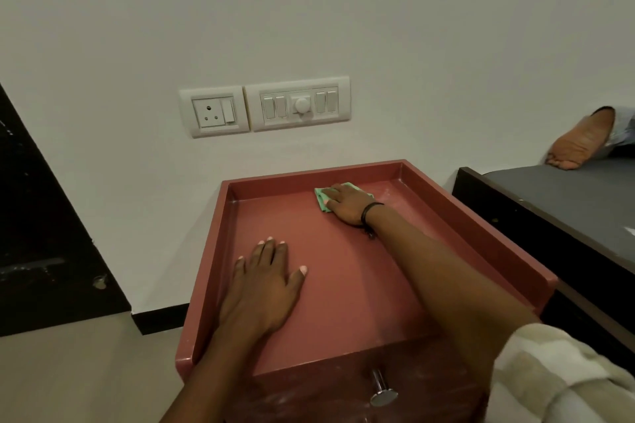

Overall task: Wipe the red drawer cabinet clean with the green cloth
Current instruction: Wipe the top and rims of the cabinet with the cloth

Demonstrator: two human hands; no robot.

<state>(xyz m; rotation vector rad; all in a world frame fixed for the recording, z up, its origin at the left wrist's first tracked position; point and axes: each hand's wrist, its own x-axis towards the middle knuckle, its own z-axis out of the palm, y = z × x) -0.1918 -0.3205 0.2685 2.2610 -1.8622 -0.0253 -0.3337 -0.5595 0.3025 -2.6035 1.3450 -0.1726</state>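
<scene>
The red drawer cabinet [220, 244] stands against the white wall, its top a shallow tray with raised rims on three sides. My right hand [347, 204] presses the green cloth [321, 198] flat on the top near the far right corner; most of the cloth is hidden under the palm. My left hand [266, 280] lies flat on the front left part of the top, fingers spread, holding nothing. A round metal knob [382, 390] sticks out of the drawer front below.
A socket and switch panel [264, 106] sits on the wall above the cabinet. A dark bed frame [536, 216] with a grey mattress stands at the right; another person's foot [580, 141] rests on it. A black door [44, 233] is at the left.
</scene>
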